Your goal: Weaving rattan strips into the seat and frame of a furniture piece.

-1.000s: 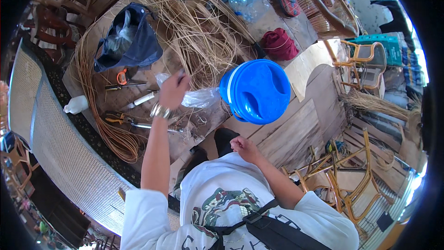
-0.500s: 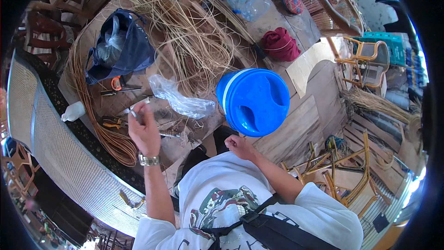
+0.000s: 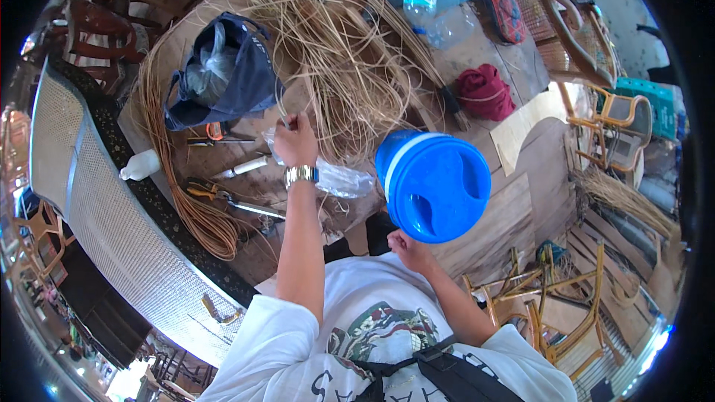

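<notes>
My left hand [image 3: 296, 141], with a metal watch at its wrist, reaches over the upper end of a clear plastic bag [image 3: 344, 181]. Its fingers are pinched together, and whatever they hold is too small or hidden to name. A white-handled tool [image 3: 249, 167] lies beside that wrist, near pliers with yellow-and-black handles [image 3: 202, 190]. My right hand [image 3: 411, 251] is curled closed in front of my body, just below a blue bucket with a blue lid [image 3: 439, 192]. The inside of its fingers cannot be seen.
Loose cane strips [image 3: 328, 52] spread across the far floor. A dark blue bag [image 3: 249, 74] stands at the left, beside a coil of cane [image 3: 212, 234] and a white bottle [image 3: 140, 165]. A woven cane panel [image 3: 112, 201] curves along the left. Maroon cloth [image 3: 485, 93] lies beyond the bucket.
My left hand has moved right and farther away, from above the white-handled tool to the plastic bag. The view has shifted; my right hand stays near the bucket.
</notes>
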Demonstrator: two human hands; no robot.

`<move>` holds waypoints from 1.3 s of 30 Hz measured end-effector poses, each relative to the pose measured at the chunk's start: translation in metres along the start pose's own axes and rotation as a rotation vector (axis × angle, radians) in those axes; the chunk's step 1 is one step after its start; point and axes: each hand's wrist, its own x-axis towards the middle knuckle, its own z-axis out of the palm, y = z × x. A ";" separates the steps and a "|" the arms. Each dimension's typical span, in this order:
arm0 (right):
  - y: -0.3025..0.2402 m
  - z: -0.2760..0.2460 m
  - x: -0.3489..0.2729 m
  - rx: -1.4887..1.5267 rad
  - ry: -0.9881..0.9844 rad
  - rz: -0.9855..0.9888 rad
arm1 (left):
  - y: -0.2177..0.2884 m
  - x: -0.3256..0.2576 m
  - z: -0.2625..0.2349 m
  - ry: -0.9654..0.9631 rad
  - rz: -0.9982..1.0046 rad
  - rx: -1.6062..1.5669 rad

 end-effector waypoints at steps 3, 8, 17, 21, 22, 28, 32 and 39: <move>0.027 0.008 0.003 0.048 -0.056 0.000 | 0.031 -0.004 -0.004 -0.213 -0.084 -0.206; 0.041 0.016 0.020 0.059 -0.155 -0.064 | 0.055 -0.011 0.046 -0.201 0.112 -0.020; 0.039 0.005 0.023 -0.201 -0.002 -0.320 | -0.021 0.001 0.033 -0.366 0.076 0.371; 0.044 0.002 0.021 -0.179 -0.048 -0.293 | -0.040 -0.002 0.018 -0.295 0.145 0.363; 0.045 0.003 0.025 -0.174 -0.051 -0.280 | -0.034 -0.003 0.009 -0.319 0.110 0.242; -0.021 0.014 0.036 0.139 -0.165 0.081 | -0.004 -0.002 -0.085 -0.981 -0.510 -1.091; -0.062 0.031 0.037 0.196 -0.144 0.055 | -0.003 0.002 -0.098 -1.022 -0.541 -1.000; -0.125 0.054 0.042 0.410 0.178 -0.184 | -0.030 0.009 -0.095 -1.034 -0.438 -0.786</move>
